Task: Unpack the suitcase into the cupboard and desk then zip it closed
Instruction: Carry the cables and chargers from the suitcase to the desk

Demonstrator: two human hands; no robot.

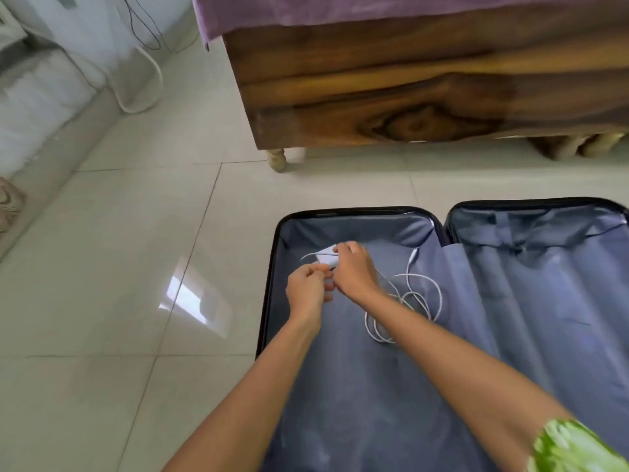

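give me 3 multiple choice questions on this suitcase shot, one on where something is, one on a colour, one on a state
1. Where does the white cable lie?
A. on the floor tiles
B. in the left half of the suitcase
C. on the wooden furniture

2. What colour is the suitcase lining?
A. blue-grey
B. red
C. yellow

3. What state is the suitcase in?
A. zipped shut
B. standing upright
C. open flat on the floor

Answers:
1. B: the coiled cable rests on the lining of the left half, beside the right hand.
2. A: both halves show blue-grey fabric.
3. C: both halves lie spread open, while the right hand grips a white charger and the left hand pinches next to it.
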